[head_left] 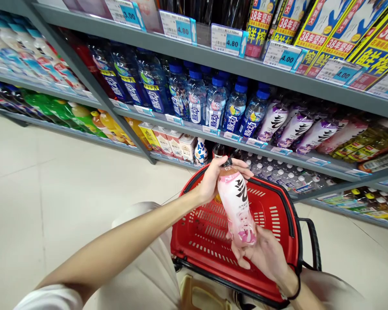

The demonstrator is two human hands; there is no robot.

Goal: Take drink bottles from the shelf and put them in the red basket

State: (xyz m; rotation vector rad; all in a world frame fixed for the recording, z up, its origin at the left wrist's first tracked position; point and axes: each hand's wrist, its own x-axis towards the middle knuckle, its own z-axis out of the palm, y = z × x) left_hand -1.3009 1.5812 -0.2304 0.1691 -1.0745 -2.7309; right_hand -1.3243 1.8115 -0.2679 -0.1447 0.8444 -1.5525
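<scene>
A pink-and-white labelled drink bottle (236, 202) with a black cap is held tilted over the red shopping basket (281, 215). My left hand (212, 177) wraps round its neck, with the fingers passing behind the cap. Lower down, my right hand (267, 250) grips the bottle's base from the right, its fingers curled underneath. The label faces up towards me. Inside the basket, a small yellow-orange patch shows beside the bottle, too hidden to name.
Ahead runs a grey shelf unit (194, 125) with price tags. It carries blue-capped bottles (216, 103), purple-labelled bottles (274, 118), small cartons (173, 142) and yellow boxes (326, 34). The basket's black handle (313, 245) sticks out right. Pale floor tiles (22, 185) lie left.
</scene>
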